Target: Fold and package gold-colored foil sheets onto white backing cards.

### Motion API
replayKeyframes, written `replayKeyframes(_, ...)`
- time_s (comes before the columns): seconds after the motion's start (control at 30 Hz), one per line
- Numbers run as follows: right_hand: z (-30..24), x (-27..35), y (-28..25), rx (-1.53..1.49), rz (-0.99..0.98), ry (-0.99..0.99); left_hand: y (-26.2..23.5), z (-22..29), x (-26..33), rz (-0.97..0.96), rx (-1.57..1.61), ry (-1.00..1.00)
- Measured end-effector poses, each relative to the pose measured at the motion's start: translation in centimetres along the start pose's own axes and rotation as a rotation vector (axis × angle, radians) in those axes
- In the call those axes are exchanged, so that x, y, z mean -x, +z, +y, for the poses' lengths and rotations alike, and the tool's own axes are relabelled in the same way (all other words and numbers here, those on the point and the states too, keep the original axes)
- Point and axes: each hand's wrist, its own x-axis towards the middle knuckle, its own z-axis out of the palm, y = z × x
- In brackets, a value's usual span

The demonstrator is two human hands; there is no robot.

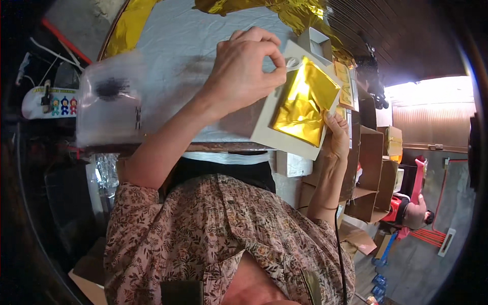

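My right hand (339, 134) grips the right edge of a flat cream-white card or shallow box (265, 133), tilted above the table's front edge. A shiny gold foil packet (303, 109), creased and roughly rectangular, lies on its face, and my right thumb presses near the packet's edge. Over the card's upper left side my left hand (248, 63) is closed in a pinch, thumb against forefinger. A thin whitish, see-through looped piece (293, 64) shows at those fingertips, beside the packet's top corner; its kind is unclear.
Clear plastic bags (109, 101) lie on the table's left side. Gold foil sheets (297, 20) cover its far edge, near a small open white box (319, 43). Cardboard boxes (363, 168) crowd the right. Another person (410, 212) is farther off at right.
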Motion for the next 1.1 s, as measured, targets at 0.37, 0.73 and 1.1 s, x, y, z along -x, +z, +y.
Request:
replayKeyframes(0.37,2.8,3.6,-0.4,-0.303,-0.106,0.005,0.2,5.4,3.4,-0.07,-0.176,0.176)
replayKeyframes(0.73,3.3,4.4,-0.8,-0.342,-0.113,-0.001,-0.1,5.1,7.5,-0.013,0.566,-0.155)
replayKeyframes(1.1,3.0,6.5,0.6,-0.047,-0.11,-0.082,0.8,3.6,9.6,-0.239,0.904,-0.592)
